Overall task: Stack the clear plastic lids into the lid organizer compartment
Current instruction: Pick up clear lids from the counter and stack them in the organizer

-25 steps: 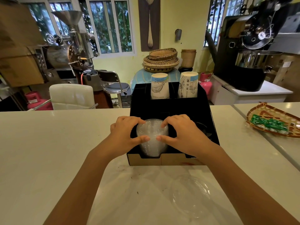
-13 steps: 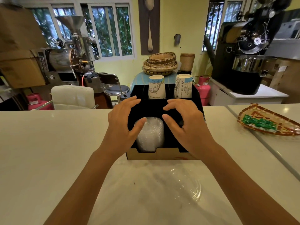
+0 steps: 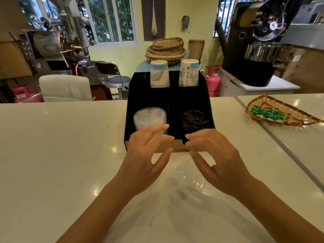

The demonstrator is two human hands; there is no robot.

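A black lid organizer (image 3: 208, 109) stands on the white counter in front of me. Its front left compartment holds a stack of clear plastic lids (image 3: 149, 118); the front right compartment holds black lids (image 3: 193, 121). One clear domed lid (image 3: 186, 176) lies on the counter just before the organizer, between and below my hands. My left hand (image 3: 147, 155) and my right hand (image 3: 215, 158) hover over the organizer's front edge, fingers spread and curved, holding nothing.
Two stacks of paper cups (image 3: 159, 74) stand in the organizer's back compartments. A woven tray (image 3: 280, 114) with green packets lies on the counter at right. Coffee roasters, a chair and baskets stand beyond the counter's far edge.
Both hands have let go of the clear lid stack and pulled back toward me, now over the loose lid. The black lids in the right compartment have come into sight.
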